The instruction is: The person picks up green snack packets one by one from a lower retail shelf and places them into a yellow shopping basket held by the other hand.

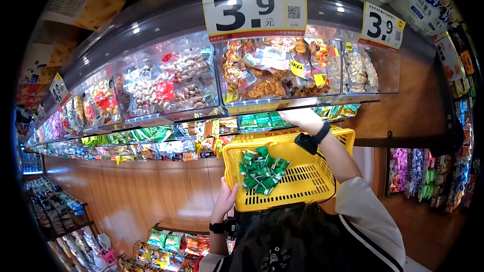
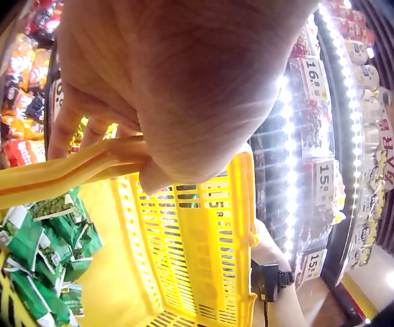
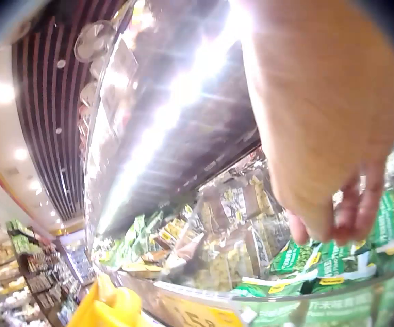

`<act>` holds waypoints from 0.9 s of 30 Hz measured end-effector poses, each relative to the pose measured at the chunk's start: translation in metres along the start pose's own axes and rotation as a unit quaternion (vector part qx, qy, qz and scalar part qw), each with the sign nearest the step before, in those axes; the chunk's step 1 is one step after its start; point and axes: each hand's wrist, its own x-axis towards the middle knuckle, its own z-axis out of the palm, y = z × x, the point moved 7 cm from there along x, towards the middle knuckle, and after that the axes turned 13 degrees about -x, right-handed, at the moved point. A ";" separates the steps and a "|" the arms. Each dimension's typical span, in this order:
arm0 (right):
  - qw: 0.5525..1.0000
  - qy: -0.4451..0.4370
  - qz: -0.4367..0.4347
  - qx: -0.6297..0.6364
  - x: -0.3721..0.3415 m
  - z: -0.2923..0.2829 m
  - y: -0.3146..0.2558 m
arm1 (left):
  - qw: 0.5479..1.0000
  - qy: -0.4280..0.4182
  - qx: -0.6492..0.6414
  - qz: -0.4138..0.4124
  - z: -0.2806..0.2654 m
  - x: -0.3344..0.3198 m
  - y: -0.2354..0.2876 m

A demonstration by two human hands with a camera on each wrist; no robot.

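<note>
A yellow plastic shopping basket (image 1: 312,157) is held up in front of the body, with a pile of small green snack packets (image 1: 263,171) in it. My left hand (image 1: 225,197) grips the basket's left side, thumb inside and fingers outside in the left wrist view. Under the upper shelf, my right hand (image 1: 305,119) reaches past the basket's far rim. The right wrist view has this hand pointing down, its fingertips (image 3: 347,233) right at green packets (image 3: 333,269) in a clear-fronted bin. Brown see-through packets (image 3: 231,211) lie beside them.
Just above the right hand runs an upper shelf of clear bins with bagged nuts (image 1: 267,88). Price tags (image 1: 254,12) hang along its edge. A wooden panel (image 1: 151,186) stands below the lower bins, and a floor-level rack (image 1: 174,247) of snacks is at bottom left.
</note>
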 end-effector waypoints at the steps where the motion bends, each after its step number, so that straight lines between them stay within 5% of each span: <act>1: 0.977 -0.058 -0.073 -0.190 0.005 0.001 -0.015 | 1.000 -0.001 0.006 0.008 0.001 0.000 0.004; 2: 0.892 -0.387 0.036 -0.230 0.034 -0.001 -0.028 | 1.000 -0.001 0.013 0.015 0.001 0.000 0.009; 3: 0.913 -0.391 0.093 0.062 0.040 -0.014 -0.047 | 1.000 0.002 0.006 0.017 0.002 -0.002 0.014; 4: 0.853 -0.362 0.144 0.348 0.040 -0.020 -0.063 | 1.000 0.004 0.005 0.012 0.002 -0.003 0.010; 6: 0.643 -0.472 0.077 0.599 0.002 -0.010 -0.117 | 0.999 0.005 0.010 0.035 0.001 0.000 0.003; 8: 0.562 -0.531 0.119 0.623 -0.048 0.035 -0.133 | 1.000 0.009 -0.003 0.017 0.003 -0.001 0.006; 9: 0.597 -0.548 0.172 0.560 -0.075 0.068 -0.121 | 1.000 0.014 -0.017 0.004 0.003 0.000 0.007; 10: 0.701 -0.560 0.178 0.403 -0.094 0.093 -0.100 | 1.000 0.011 -0.016 0.003 0.003 -0.001 0.005; 12: 0.846 -0.398 0.290 0.204 -0.159 0.163 -0.048 | 1.000 -0.003 -0.011 -0.009 0.000 0.000 -0.001; 14: 0.887 -0.360 0.285 0.051 -0.165 0.180 -0.038 | 1.000 -0.008 -0.013 -0.002 0.001 0.001 0.001; 20: 0.957 -0.211 0.200 0.025 -0.153 0.206 -0.076 | 1.000 0.005 -0.016 -0.010 0.002 -0.001 0.001; 21: 0.914 -0.306 0.257 0.070 -0.149 0.222 -0.073 | 0.999 0.020 -0.027 -0.017 0.002 -0.002 0.004; 27: 0.873 -0.382 0.263 0.149 -0.136 0.215 -0.066 | 0.999 0.033 -0.003 -0.009 0.006 -0.003 0.013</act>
